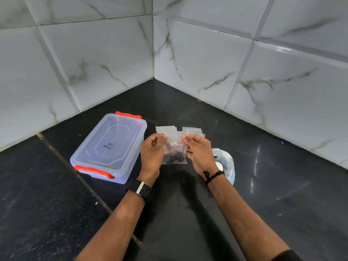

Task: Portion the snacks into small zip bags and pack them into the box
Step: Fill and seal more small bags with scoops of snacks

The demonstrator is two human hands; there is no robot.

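zip bag (174, 151) with dark snacks (174, 157) at its bottom is held above the counter (263, 185), top edge pinched between left hand (152, 153) and right hand (200, 153). lidded clear box (109, 146) with orange clasps sits left; spare bags (178, 129) lie behind, toward the corner; a crumpled packet (227, 164) right.

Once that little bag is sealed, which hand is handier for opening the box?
Probably the left hand: it is right beside the closed box, while the right hand holds the zip bag farther away.
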